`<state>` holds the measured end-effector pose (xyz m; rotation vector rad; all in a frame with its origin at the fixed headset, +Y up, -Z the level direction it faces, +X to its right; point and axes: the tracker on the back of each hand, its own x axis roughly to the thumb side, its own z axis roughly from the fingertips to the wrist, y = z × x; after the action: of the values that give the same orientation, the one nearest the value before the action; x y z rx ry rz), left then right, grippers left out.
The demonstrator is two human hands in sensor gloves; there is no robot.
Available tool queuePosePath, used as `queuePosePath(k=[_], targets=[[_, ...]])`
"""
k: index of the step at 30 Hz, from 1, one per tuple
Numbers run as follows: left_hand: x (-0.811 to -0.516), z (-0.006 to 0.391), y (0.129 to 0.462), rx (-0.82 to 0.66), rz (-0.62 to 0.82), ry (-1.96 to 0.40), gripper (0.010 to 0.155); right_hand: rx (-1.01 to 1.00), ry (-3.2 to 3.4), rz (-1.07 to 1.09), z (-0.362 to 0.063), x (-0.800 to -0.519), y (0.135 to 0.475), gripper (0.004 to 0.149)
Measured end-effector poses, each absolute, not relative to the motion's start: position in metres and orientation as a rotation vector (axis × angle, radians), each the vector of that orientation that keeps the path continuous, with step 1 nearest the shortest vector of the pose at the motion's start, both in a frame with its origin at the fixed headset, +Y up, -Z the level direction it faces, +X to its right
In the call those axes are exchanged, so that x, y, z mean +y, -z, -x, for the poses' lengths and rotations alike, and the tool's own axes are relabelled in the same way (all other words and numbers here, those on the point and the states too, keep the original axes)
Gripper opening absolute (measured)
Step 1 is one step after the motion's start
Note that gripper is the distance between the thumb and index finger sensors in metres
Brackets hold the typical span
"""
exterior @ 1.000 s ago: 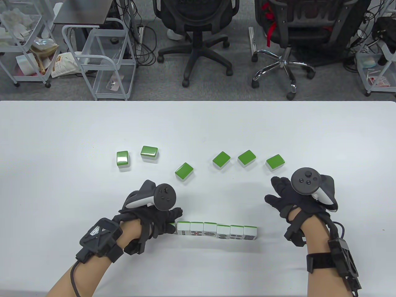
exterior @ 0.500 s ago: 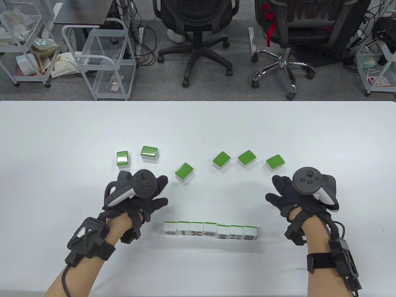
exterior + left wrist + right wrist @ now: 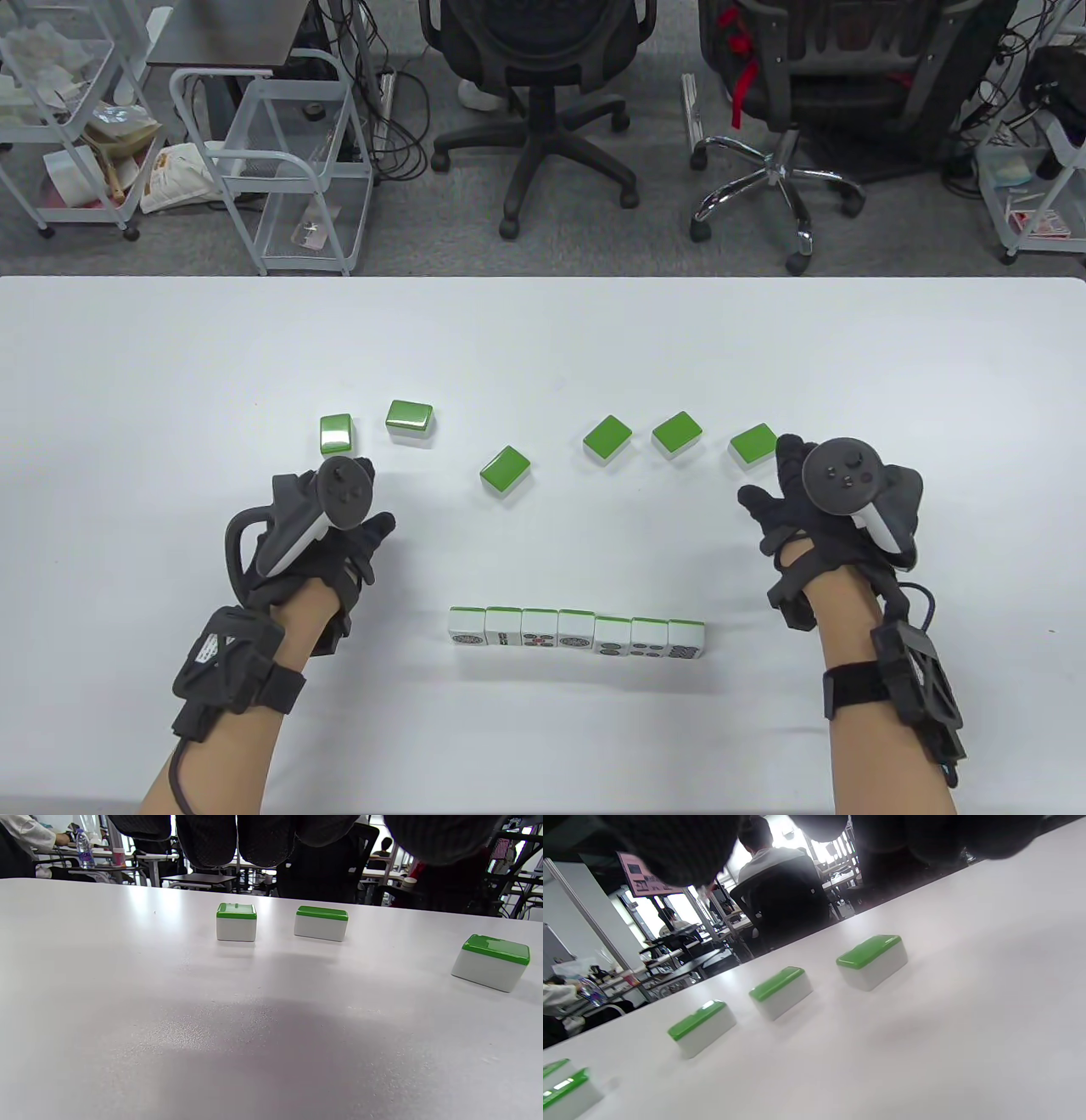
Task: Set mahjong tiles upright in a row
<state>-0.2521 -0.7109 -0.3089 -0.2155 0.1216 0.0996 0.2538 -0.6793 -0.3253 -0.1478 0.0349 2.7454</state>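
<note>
Lying flat mid-surface, hard glossy tiles [image 3: 505, 469] need pinching by their short white sides; both hands' fingers [image 3: 785, 475] spread, empty.

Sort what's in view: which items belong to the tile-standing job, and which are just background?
Job: row of seven upright tiles; six flat green-backed tiles; left hand; right hand; table.

Background: office chairs; wire carts.
</note>
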Motion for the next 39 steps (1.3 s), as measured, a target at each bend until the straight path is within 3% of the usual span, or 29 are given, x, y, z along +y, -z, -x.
queuePosePath(k=[5,11,19,23,30,34,39], targets=[[-0.710,0.254,0.308,0.117,0.221,-0.105,0.075,0.094,-2.904,0.262,-0.241,-0.687,0.360,0.080],[-0.710,0.252,0.309,0.094,0.217,-0.109,0.076,0.262,-3.078,0.325,-0.230,-0.719,0.401,0.080],[-0.710,0.251,0.310,0.084,0.225,-0.104,0.076,0.423,-3.229,0.329,-0.224,-0.745,0.434,0.080],[-0.713,0.253,0.311,0.086,0.234,-0.104,0.077,0.250,-3.274,0.308,-0.220,-0.746,0.439,0.076],[-0.713,0.260,0.311,0.096,0.241,-0.130,0.077,0.446,-3.020,0.102,-0.220,-0.725,0.419,0.079],[-0.713,0.259,0.311,0.089,0.247,-0.129,0.077,0.671,-2.899,-0.153,-0.211,-0.708,0.379,0.078],[-0.713,0.253,0.308,0.068,0.252,-0.121,0.077,1.008,-2.750,-0.348,-0.202,-0.706,0.328,0.078]])
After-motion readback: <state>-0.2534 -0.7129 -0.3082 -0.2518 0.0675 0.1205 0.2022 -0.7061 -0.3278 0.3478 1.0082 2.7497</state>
